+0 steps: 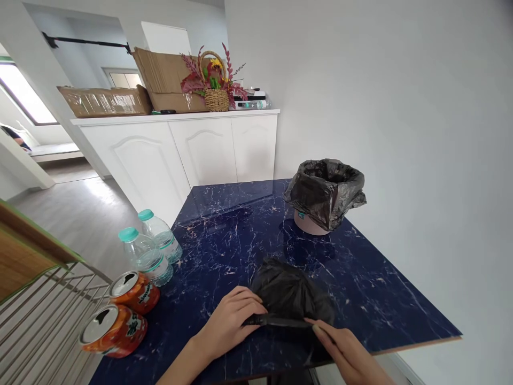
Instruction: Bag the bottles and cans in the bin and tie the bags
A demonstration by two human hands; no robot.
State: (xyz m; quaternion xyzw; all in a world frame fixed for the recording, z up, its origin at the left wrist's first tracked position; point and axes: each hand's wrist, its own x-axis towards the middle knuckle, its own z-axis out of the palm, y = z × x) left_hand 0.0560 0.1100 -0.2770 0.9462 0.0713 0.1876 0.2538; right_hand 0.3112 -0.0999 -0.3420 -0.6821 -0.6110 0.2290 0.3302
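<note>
A black plastic bag (pixel 294 291) lies bunched near the front edge of the dark blue marbled table (pixel 224 240). My left hand (pixel 236 315) is closed on the left end of the bag's edge. Between both hands that edge runs as a taut, narrow band. My right hand (pixel 336 342) pinches its right end between thumb and fingers. Farther back on the right stands a pale bin (pixel 308 224), with another black bag (pixel 332 195) lining it and folded over its rim.
Two clear bottles with teal caps (pixel 148 256) and two opened orange cans (pixel 116 329) stand along the table's left edge. A metal rack (pixel 52 321) is beside them. Behind the table, a white cabinet (pixel 208 149) bears cardboard boxes (pixel 106 101) and a flower basket (pixel 216 100).
</note>
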